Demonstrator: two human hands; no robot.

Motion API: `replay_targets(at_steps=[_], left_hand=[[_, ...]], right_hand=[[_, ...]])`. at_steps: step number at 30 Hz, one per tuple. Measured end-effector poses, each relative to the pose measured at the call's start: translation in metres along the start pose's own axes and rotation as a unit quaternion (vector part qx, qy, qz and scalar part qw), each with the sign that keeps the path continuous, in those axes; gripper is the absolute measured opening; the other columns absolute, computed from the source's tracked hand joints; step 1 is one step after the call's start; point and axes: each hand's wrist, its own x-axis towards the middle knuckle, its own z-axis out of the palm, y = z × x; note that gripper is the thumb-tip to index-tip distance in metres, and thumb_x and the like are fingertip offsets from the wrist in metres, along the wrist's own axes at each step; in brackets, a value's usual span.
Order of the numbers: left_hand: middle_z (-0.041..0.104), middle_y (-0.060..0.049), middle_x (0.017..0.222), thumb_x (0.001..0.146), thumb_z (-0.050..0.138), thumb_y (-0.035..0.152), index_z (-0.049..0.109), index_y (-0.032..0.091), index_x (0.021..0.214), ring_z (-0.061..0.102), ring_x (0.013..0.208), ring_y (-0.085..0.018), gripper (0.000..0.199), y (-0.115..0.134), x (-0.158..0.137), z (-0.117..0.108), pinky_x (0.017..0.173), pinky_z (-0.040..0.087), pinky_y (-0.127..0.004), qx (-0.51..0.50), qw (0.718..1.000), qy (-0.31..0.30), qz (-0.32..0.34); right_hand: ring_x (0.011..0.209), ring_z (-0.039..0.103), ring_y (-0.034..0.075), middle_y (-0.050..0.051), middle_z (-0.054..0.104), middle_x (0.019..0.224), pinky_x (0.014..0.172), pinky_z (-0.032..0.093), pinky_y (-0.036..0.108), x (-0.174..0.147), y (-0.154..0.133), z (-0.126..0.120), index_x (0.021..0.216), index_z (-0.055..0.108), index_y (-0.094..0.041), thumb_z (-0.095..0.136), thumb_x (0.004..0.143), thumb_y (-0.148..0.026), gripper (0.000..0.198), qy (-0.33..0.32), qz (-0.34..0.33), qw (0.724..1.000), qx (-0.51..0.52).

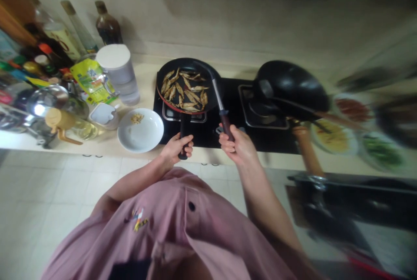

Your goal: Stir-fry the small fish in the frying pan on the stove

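My left hand (178, 149) is closed round the black handle of a frying pan (213, 97), which sits on the left burner. Several small browned fish (184, 91) lie spread over the pan's base. In my right hand (237, 143) is a spatula (218, 95) with a dark grip and a metal shaft. Its dark head reaches into the far right part of the pan, and its exact shape is hard to make out. Left of the pan stands a white bowl (143, 134) with a little chopped yellowish food in it.
A black wok (293, 84) with a wooden handle rests on the right burner. Plates of red meat (352, 109), yellow shreds (334, 136) and chopped greens (381, 149) are beyond it. An oil jug (78, 128), a lidded water pitcher (119, 73) and several bottles crowd the left counter.
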Motion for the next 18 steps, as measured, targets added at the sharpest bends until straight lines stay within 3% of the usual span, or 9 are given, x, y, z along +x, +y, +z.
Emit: replay_targets(at_steps=[12,15,18], left_hand=[[0.047,0.005,0.06,0.07,0.075,0.025,0.039,0.019,0.078,0.036,0.041,-0.002,0.038,-0.001,0.0,-0.001,0.04,0.026,-0.016,-0.001,1.0,0.006,0.001],[0.047,0.005,0.061,0.069,0.076,0.026,0.039,0.019,0.079,0.036,0.042,-0.002,0.039,-0.002,0.0,-0.002,0.04,0.026,-0.016,-0.005,1.0,0.001,0.003],[0.047,0.005,0.06,0.07,0.075,0.025,0.039,0.019,0.078,0.036,0.042,-0.002,0.038,-0.001,0.0,-0.001,0.04,0.025,-0.016,-0.002,1.0,0.006,0.001]], right_hand=[[0.037,0.027,0.0,-0.005,0.045,0.058,0.031,0.017,0.01,-0.017,0.001,-0.02,0.099,0.058,-0.017,0.067,0.078,-0.041,0.033,-0.004,0.005,0.998,-0.065],[0.038,0.029,0.001,-0.005,0.043,0.056,0.03,0.018,0.01,-0.002,-0.005,-0.019,0.097,0.057,-0.016,0.065,0.08,-0.041,0.031,0.013,-0.039,0.998,-0.047],[0.038,0.028,0.001,-0.005,0.041,0.056,0.031,0.018,0.01,0.019,-0.009,-0.016,0.095,0.056,-0.015,0.061,0.084,-0.038,0.026,0.02,-0.043,0.999,-0.025]])
